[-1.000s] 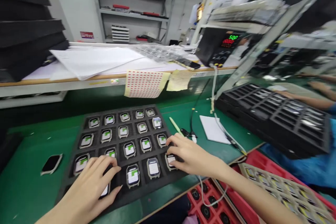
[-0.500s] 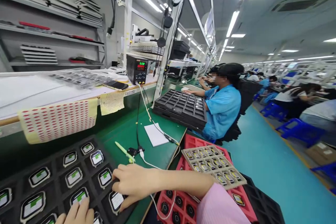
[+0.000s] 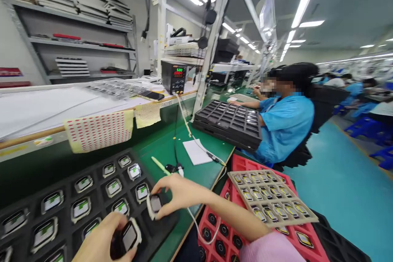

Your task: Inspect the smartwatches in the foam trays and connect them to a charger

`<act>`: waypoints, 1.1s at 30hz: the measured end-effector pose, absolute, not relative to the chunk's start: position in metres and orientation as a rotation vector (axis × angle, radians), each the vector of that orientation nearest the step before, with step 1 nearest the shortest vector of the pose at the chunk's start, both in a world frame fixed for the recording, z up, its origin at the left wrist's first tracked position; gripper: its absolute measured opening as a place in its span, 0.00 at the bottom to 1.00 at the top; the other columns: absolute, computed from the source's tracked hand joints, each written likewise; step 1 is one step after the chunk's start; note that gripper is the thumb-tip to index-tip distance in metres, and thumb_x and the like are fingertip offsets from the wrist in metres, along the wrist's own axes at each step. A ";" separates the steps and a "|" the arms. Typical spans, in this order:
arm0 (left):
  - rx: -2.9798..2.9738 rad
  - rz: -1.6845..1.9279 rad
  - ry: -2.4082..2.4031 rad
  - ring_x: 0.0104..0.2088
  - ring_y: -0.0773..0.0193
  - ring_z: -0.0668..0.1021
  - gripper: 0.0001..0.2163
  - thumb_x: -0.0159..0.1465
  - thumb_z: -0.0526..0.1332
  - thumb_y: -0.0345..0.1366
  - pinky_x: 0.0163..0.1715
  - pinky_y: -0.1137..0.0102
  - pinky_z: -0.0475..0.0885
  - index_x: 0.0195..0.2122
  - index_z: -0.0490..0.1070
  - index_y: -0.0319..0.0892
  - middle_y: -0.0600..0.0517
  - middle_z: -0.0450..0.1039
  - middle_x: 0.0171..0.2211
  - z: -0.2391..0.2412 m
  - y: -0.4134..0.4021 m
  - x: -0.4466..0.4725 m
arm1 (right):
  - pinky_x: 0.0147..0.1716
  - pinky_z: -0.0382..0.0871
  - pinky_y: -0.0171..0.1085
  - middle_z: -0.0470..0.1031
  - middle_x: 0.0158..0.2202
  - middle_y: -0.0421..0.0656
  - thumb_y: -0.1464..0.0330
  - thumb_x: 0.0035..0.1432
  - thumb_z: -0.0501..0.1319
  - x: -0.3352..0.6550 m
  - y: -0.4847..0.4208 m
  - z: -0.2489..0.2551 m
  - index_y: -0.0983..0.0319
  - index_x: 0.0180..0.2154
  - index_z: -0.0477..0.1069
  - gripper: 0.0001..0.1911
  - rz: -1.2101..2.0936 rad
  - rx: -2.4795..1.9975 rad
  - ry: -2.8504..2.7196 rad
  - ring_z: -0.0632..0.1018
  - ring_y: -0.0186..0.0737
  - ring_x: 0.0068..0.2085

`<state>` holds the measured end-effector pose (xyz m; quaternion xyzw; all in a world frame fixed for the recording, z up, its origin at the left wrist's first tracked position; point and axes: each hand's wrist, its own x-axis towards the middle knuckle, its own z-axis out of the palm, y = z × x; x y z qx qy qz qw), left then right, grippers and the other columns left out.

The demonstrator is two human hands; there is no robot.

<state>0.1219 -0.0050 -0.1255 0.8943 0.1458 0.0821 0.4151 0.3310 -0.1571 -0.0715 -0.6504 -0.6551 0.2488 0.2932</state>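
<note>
A black foam tray (image 3: 46,180) on the green bench holds several square watch bodies with green-tabbed screens. My right hand (image 3: 179,194) is closed on one watch body (image 3: 154,204), held just above the tray's near right corner. My left hand (image 3: 101,241) at the bottom edge grips another watch body (image 3: 130,235), tilted up out of its pocket. A pale green pen (image 3: 160,165) lies on the mat beyond my right hand.
A beige tray of small parts (image 3: 272,198) rests on red bins (image 3: 221,233) at my right. A co-worker in a blue shirt (image 3: 284,125) sits at another black tray (image 3: 229,120). A power supply (image 3: 174,77), cables, sticker sheets (image 3: 98,131) and a white pad (image 3: 197,151) lie behind.
Both hands have lifted a watch body each out of the tray's near row; earlier they lay on the tray. The view swung right, then slightly back.
</note>
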 end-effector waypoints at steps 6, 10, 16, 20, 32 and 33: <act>1.288 0.156 0.427 0.37 0.56 0.78 0.20 0.49 0.71 0.39 0.41 0.66 0.72 0.41 0.73 0.38 0.45 0.76 0.36 -0.073 0.003 0.096 | 0.28 0.76 0.37 0.73 0.44 0.51 0.66 0.41 0.75 0.305 -0.136 -0.075 0.66 0.50 0.68 0.34 1.436 -0.966 -0.926 0.80 0.44 0.33; 1.065 0.214 0.357 0.36 0.62 0.76 0.21 0.47 0.72 0.35 0.39 0.70 0.69 0.43 0.74 0.38 0.45 0.76 0.38 -0.060 0.011 0.086 | 0.20 0.74 0.29 0.74 0.40 0.49 0.73 0.39 0.75 0.274 -0.119 -0.075 0.66 0.46 0.69 0.30 1.541 -0.774 -0.832 0.77 0.35 0.28; 1.136 0.335 0.475 0.42 0.61 0.72 0.20 0.47 0.69 0.29 0.45 0.69 0.64 0.43 0.73 0.42 0.49 0.73 0.40 -0.059 0.017 0.071 | 0.18 0.69 0.23 0.75 0.35 0.46 0.75 0.46 0.71 0.256 -0.105 -0.071 0.63 0.50 0.61 0.31 1.540 -0.867 -0.914 0.75 0.30 0.26; 1.181 0.422 0.539 0.38 0.62 0.72 0.22 0.46 0.68 0.25 0.37 0.71 0.65 0.43 0.70 0.43 0.50 0.73 0.40 -0.052 0.017 0.067 | 0.16 0.69 0.24 0.73 0.38 0.44 0.72 0.50 0.69 0.248 -0.102 -0.070 0.61 0.51 0.58 0.30 1.463 -0.915 -0.955 0.76 0.31 0.25; 0.959 0.328 0.533 0.43 0.57 0.74 0.29 0.43 0.62 0.21 0.36 0.69 0.68 0.49 0.67 0.43 0.49 0.72 0.38 -0.059 0.011 0.069 | 0.12 0.61 0.26 0.71 0.26 0.39 0.60 0.62 0.60 0.237 -0.096 -0.068 0.63 0.43 0.66 0.14 0.933 -1.277 -1.010 0.68 0.27 0.15; 0.923 0.327 0.512 0.44 0.55 0.74 0.29 0.44 0.62 0.22 0.40 0.65 0.69 0.49 0.67 0.43 0.48 0.72 0.39 -0.058 0.010 0.069 | 0.12 0.60 0.26 0.71 0.26 0.38 0.60 0.61 0.60 0.237 -0.096 -0.067 0.62 0.43 0.66 0.13 0.917 -1.287 -1.012 0.68 0.27 0.15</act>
